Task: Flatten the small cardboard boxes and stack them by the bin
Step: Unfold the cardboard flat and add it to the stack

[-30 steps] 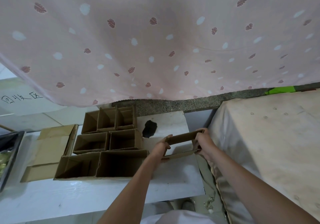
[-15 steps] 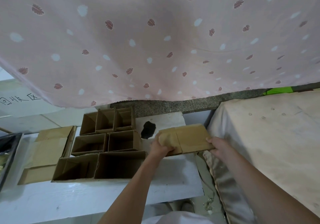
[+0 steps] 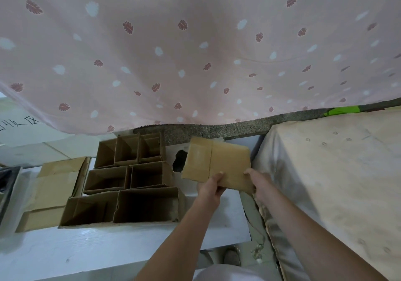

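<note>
Both hands were pinching the near edge of the flattened box (image 3: pixel 217 163): left hand (image 3: pixel 211 188) beside right hand (image 3: pixel 259 183), held above the white table (image 3: pixel 130 243). Looked like flattening was done, so next it needed stacking, maybe on the flat cardboard (image 3: pixel 54 185) left of the open boxes (image 3: pixel 130 176); couldn't really spot the bin
</note>
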The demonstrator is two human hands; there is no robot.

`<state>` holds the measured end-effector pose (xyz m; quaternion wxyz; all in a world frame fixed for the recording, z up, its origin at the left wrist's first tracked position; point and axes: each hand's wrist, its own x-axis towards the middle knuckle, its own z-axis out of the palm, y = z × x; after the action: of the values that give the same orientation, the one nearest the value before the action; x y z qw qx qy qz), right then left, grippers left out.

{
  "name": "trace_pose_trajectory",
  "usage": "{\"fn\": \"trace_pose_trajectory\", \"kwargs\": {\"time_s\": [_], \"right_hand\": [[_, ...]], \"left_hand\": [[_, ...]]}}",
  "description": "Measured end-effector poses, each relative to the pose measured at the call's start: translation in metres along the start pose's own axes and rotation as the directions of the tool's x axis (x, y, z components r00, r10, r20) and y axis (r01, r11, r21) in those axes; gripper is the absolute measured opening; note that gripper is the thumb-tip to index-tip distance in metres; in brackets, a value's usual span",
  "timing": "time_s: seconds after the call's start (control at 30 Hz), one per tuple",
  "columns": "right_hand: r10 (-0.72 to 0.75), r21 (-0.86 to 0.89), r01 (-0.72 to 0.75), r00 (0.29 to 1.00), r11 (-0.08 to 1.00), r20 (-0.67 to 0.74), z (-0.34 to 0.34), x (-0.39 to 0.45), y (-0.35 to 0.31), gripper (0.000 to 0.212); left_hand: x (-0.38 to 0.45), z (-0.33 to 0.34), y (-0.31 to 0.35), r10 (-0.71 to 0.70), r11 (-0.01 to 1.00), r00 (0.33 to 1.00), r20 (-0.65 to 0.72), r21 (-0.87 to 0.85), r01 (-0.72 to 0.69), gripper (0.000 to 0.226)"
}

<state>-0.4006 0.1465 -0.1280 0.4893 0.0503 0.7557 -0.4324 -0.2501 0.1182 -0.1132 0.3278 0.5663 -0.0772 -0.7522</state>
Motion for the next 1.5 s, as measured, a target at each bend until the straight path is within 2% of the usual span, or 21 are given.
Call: {"fn": "trace_pose_trajectory", "kwargs": {"time_s": [0.03,0.1,0.13,0.17,0.23,0.3,0.37,0.43,0.53,0.6,0.67,0.83,0.9,0.97,1.03,1.07,1.1,1.13,1.2,1.3,1.5], "right_hand": [[-0.072,-0.118,0.067,0.997,0.991,-0.033,-0.006,0.004,0.0,0.044],[-0.251,-0.364,0.219,0.967,0.905,-0.044,-0.021,0.012,-0.002,0.073],[-0.318,-0.446,0.28,0.948,0.85,-0.011,-0.029,0.015,-0.003,0.082],[-0.347,-0.499,0.322,0.937,0.805,0.044,-0.034,0.017,-0.003,0.081],[-0.309,-0.544,0.349,0.936,0.763,0.166,-0.037,0.017,-0.002,0.059],[-0.197,-0.551,0.307,0.948,0.776,0.251,-0.034,0.016,0.004,0.041],[-0.151,-0.529,0.277,0.951,0.802,0.27,-0.028,0.017,0.016,0.033],[-0.179,-0.509,0.272,0.958,0.817,0.224,-0.015,0.02,0.029,0.022],[-0.188,-0.503,0.244,0.969,0.829,0.16,0.007,0.022,0.049,0.031],[-0.182,-0.542,0.217,0.976,0.812,0.118,0.02,0.026,0.063,0.053],[-0.191,-0.582,0.214,0.976,0.785,0.102,0.025,0.033,0.076,0.061],[-0.212,-0.626,0.191,0.976,0.756,0.042,0.037,0.054,0.098,0.054],[-0.257,-0.722,0.197,0.966,0.664,0.027,0.042,0.058,0.102,0.055],[-0.397,-0.829,0.271,0.916,0.49,0.064,0.042,0.056,0.111,0.066],[-0.55,-0.892,0.406,0.8,0.2,0.241,0.041,0.054,0.123,0.073],[-0.567,-0.883,0.467,0.738,0.039,0.365,0.041,0.054,0.131,0.072],[-0.543,-0.854,0.514,0.697,-0.077,0.468,0.041,0.056,0.138,0.071],[-0.499,-0.829,0.543,0.686,-0.133,0.529,0.041,0.059,0.145,0.072],[-0.432,-0.818,0.548,0.704,-0.173,0.563,0.042,0.066,0.156,0.074],[-0.423,-0.822,0.533,0.71,-0.199,0.563,0.043,0.073,0.166,0.078],[-0.472,-0.794,0.576,0.656,-0.192,0.59,0.037,0.082,0.171,0.075]], "left_hand": [[0.001,-0.005,0.005,0.0,0.999,1.0,0.006,0.053,0.0,0.062],[0.002,-0.015,0.017,-0.036,0.981,0.999,0.032,0.19,0.03,0.057],[0.002,-0.021,0.023,-0.069,0.96,0.996,0.049,0.275,0.053,0.056],[0.003,-0.028,0.028,-0.102,0.924,0.993,0.064,0.374,0.071,0.056],[0.011,-0.039,0.032,-0.14,0.828,0.987,0.08,0.555,0.072,0.059],[0.019,-0.046,0.028,-0.104,0.777,0.993,0.064,0.629,0.041,0.058],[0.026,-0.047,0.017,0.046,0.758,0.999,0.009,0.651,-0.04,0.056],[0.031,-0.047,0.005,0.219,0.676,0.975,-0.029,0.725,-0.13,0.065],[0.036,-0.053,-0.016,0.318,0.417,0.944,0.089,0.881,-0.223,0.092],[0.046,-0.061,-0.032,0.311,0.161,0.934,0.175,0.959,-0.234,0.099],[0.057,-0.069,-0.048,0.265,-0.055,0.927,0.267,0.964,-0.262,0.096],[0.081,-0.101,-0.069,0.185,-0.361,0.882,0.434,0.864,-0.35,0.069],[0.088,-0.113,-0.074,0.169,-0.491,0.859,0.483,0.797,-0.351,0.065],[0.093,-0.118,-0.079,0.198,-0.519,0.844,0.499,0.784,-0.341,0.063],[0.097,-0.119,-0.083,0.257,-0.514,0.813,0.522,0.787,-0.343,0.061],[0.1,-0.119,-0.085,0.284,-0.523,0.797,0.533,0.782,-0.337,0.06],[0.103,-0.12,-0.088,0.303,-0.544,0.783,0.544,0.773,-0.326,0.06],[0.106,-0.121,-0.09,0.299,-0.564,0.786,0.542,0.764,-0.313,0.062],[0.11,-0.125,-0.092,0.284,-0.596,0.799,0.53,0.751,-0.286,0.064],[0.113,-0.13,-0.093,0.305,-0.604,0.795,0.524,0.752,-0.264,0.063],[0.115,-0.129,-0.101,0.33,-0.58,0.801,0.5,0.777,-0.245,0.06]]}}
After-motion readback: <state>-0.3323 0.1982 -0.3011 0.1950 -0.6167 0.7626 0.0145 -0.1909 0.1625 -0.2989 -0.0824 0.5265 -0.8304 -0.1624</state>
